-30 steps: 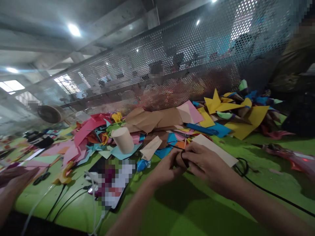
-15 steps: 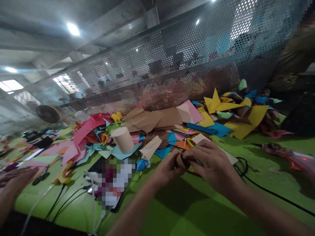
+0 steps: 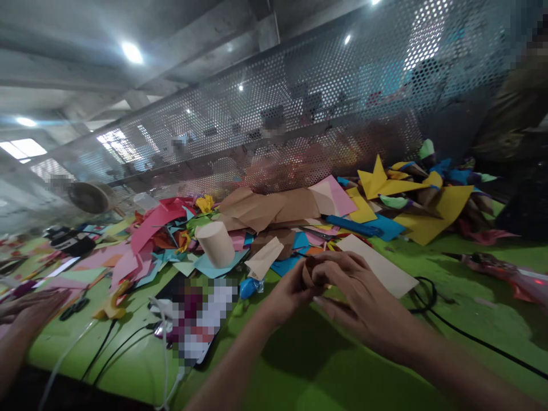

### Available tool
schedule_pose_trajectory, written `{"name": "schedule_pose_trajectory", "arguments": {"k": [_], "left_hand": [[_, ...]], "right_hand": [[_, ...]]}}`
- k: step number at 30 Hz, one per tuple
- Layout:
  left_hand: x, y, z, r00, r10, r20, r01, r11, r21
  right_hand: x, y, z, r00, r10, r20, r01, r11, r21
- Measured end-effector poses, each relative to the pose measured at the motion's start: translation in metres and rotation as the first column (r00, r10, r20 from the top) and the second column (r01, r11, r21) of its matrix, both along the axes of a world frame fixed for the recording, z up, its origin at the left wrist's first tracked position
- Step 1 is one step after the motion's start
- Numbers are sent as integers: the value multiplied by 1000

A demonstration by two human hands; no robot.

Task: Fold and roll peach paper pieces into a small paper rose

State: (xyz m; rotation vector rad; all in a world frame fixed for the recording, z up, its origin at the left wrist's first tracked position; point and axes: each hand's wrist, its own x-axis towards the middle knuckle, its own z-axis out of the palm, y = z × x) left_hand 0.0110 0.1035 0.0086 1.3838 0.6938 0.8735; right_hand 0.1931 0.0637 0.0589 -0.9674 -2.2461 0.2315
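Find a small brown curled piece (image 3: 307,273), apparently paper or thin card, between both hands, seemingly raised over the green table (image 3: 325,359). Judge as light and fairly springy, probably not slippery, yet easy to crease or crush; best to take hold lightly at the edges, with fingertips rather than the palm. Place the piece at about one o'clock from the left hand (image 3: 289,293) and between nine and ten o'clock from the right hand (image 3: 355,287), touching the fingers of both. Record the left as nearly closed, with thumb and fingers about the piece; record the right as partly closed, with bent fingers against the near edge and a lower, separate thumb. Cannot confirm any firm pinch by the right, for lack of a clear view. Further out, counting from the piece, log a cream sheet (image 3: 381,265) at three o'clock beyond the right hand, crumpled brown paper (image 3: 274,208) at eleven, a pale cylinder (image 3: 215,245) between nine and ten, and, well apart at nine, a co-worker's hand (image 3: 32,311).
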Motion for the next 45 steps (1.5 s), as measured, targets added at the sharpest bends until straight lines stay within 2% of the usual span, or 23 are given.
{"name": "schedule_pose_trajectory", "arguments": {"k": [5, 10, 13, 16, 20, 25, 29, 34, 37, 40, 45], "left_hand": [[-1, -2, 6, 995, 24, -96, -19, 998, 57], [0, 0, 1, 999, -7, 51, 10, 998, -66], [-1, 1, 0, 996, 12, 86, -3, 995, -96], [0, -1, 4, 998, 28, 55, -23, 997, -74], [3, -4, 8, 998, 59, -18, -60, 997, -44], [6, -2, 5, 999, 50, -6, -50, 998, 29], [6, 0, 5, 997, 69, -36, -66, 996, 56], [3, 4, 9, 996, 90, 5, -90, 996, 23], [3, 4, 12, 995, 52, 82, -49, 998, -37], [4, 1, 15, 991, 34, 129, -23, 996, -90], [6, -1, 16, 995, 100, 29, -99, 994, -35]], "right_hand": [[-3, 0, 0, 999, 32, 18, -32, 999, 7], [1, 2, 6, 1000, -7, -17, 7, 1000, 26], [4, 4, 7, 999, -36, -38, 39, 997, 64], [5, 6, 5, 999, -49, -11, 50, 994, 97], [3, 6, -3, 992, -71, 105, 61, 994, 94], [-4, 5, -14, 983, -84, 161, 69, 993, 96], [-6, 4, -15, 981, -80, 179, 68, 995, 72], [1, 4, -5, 994, -42, 96, 34, 996, 78], [6, 7, -1, 997, -72, 37, 66, 989, 135], [6, 10, -2, 994, -91, 62, 81, 985, 151], [0, 7, -8, 991, -72, 113, 55, 987, 151]]}}
